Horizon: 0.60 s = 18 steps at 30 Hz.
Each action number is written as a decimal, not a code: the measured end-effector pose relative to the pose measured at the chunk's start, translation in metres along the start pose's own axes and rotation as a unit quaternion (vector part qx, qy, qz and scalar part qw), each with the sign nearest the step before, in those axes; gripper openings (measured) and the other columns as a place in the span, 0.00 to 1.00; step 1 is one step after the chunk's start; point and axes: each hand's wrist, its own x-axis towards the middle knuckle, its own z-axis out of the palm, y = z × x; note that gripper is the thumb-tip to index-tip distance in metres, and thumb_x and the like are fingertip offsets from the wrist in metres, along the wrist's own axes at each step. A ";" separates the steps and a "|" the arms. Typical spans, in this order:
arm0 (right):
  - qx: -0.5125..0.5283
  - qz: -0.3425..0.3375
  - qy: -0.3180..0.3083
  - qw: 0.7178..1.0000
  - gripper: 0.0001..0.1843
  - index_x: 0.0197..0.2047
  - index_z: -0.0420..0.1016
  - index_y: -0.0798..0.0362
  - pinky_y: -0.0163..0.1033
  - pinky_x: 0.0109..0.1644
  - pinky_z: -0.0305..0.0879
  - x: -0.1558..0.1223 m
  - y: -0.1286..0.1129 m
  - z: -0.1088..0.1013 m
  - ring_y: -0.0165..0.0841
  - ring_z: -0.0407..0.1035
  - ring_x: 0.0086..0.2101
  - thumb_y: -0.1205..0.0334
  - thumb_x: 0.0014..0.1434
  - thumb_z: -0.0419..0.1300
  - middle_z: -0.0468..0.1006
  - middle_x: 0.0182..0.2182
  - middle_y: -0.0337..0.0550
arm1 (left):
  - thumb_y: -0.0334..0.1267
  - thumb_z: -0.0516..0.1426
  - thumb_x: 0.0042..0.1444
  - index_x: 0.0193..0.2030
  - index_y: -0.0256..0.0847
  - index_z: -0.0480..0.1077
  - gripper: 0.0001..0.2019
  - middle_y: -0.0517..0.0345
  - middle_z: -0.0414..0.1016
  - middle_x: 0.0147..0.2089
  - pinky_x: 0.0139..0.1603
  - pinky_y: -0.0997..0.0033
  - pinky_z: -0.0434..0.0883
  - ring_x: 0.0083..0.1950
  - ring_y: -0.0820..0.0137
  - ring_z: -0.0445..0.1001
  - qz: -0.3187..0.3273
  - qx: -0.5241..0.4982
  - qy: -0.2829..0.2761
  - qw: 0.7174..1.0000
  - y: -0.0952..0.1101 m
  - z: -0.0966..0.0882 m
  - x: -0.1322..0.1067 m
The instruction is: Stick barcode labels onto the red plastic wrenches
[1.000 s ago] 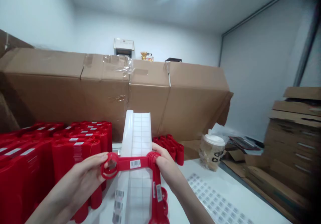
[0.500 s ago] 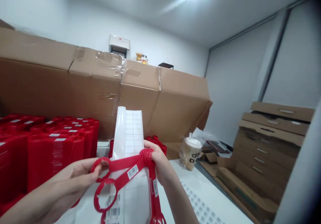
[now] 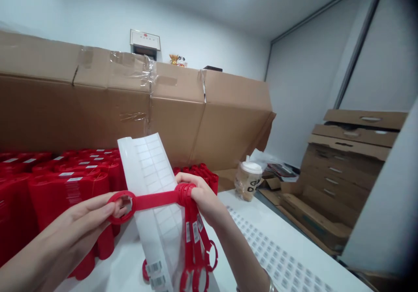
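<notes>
Red strip [image 3: 155, 200]: flat band, ring [image 3: 126, 193] at one end, sits toward 7 o'clock, in front of white label sheet [image 3: 153, 157]. Left fingers [image 3: 104, 211] pinched onto ring; right fingers [image 3: 187, 178] curled round bunched rings [image 3: 185, 191]. Narrow bare table [image 3: 297, 242] margin, slanting edge toward 4 o'clock. Long axis near level, ring toward 9 o'clock.

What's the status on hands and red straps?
Left hand gripping one outstretched red strap. Right hand clutching bunched strap ends. Other straps hanging below. White sheet behind.
</notes>
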 end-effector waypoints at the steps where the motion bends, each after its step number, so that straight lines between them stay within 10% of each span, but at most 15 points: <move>1: -0.001 0.004 -0.005 1.000 0.04 0.26 0.70 0.54 0.34 0.30 0.51 -0.001 0.000 0.001 0.27 0.60 0.26 0.70 0.44 0.55 0.68 0.24 0.35 | 0.51 0.70 0.48 0.22 0.46 0.75 0.15 0.57 0.79 0.33 0.42 0.74 0.80 0.41 0.63 0.78 0.001 0.006 -0.008 1.000 0.002 0.001 0.000; 6: -0.038 0.017 0.009 0.999 0.08 0.26 0.69 0.53 0.34 0.30 0.52 -0.007 0.002 0.007 0.29 0.62 0.27 0.70 0.42 0.51 0.69 0.24 0.35 | 0.55 0.67 0.52 0.27 0.47 0.77 0.15 0.58 0.77 0.33 0.41 0.87 0.74 0.41 0.69 0.74 0.068 0.114 0.011 0.991 0.005 0.001 0.006; 14: -0.110 -0.070 0.094 0.987 0.09 0.27 0.68 0.52 0.36 0.31 0.54 -0.010 0.006 0.008 0.31 0.60 0.29 0.71 0.49 0.48 0.68 0.25 0.36 | 0.50 0.63 0.59 0.46 0.54 0.71 0.11 0.69 0.75 0.43 0.42 0.84 0.73 0.45 0.68 0.74 0.260 0.302 0.240 0.885 0.017 0.006 -0.015; 18: -0.126 -0.045 0.085 0.987 0.10 0.28 0.68 0.51 0.37 0.30 0.53 -0.013 0.007 0.017 0.32 0.61 0.29 0.71 0.51 0.48 0.70 0.25 0.36 | 0.55 0.64 0.56 0.43 0.52 0.70 0.15 0.68 0.67 0.24 0.20 0.81 0.66 0.22 0.75 0.65 0.168 0.274 0.156 0.934 0.013 0.017 -0.027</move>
